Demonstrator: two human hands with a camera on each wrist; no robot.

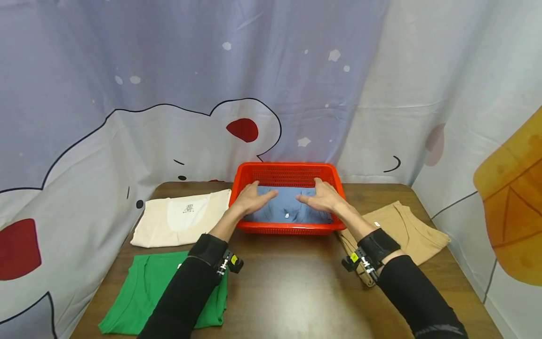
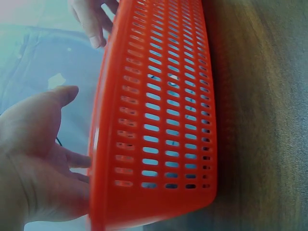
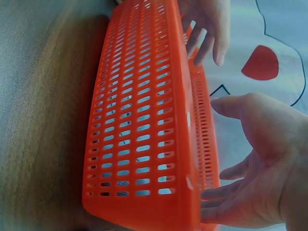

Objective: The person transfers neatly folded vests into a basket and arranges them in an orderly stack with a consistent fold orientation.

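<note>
A red plastic basket (image 1: 292, 230) with slotted walls stands at the back of the table, by the curtain. Inside lies a folded blue garment (image 1: 284, 207) with a small white label. My left hand (image 1: 252, 199) is over the basket's left end, thumb pointing inward and fingers loosely extended. Over the right end is my right hand (image 1: 323, 197), in a mirrored pose. In the wrist views, the left hand (image 2: 41, 154) and right hand (image 3: 264, 159) have their lower fingers partly hidden behind the basket rim. Whether fingertips touch the garment is hidden.
A folded cream garment (image 1: 154, 225) lies left of the basket, with a folded green garment (image 1: 148, 287) nearer the front. To the right, a tan garment (image 1: 412, 230) lies partly under the right forearm. A printed curtain (image 1: 182, 141) hangs behind the wooden table (image 1: 292, 282).
</note>
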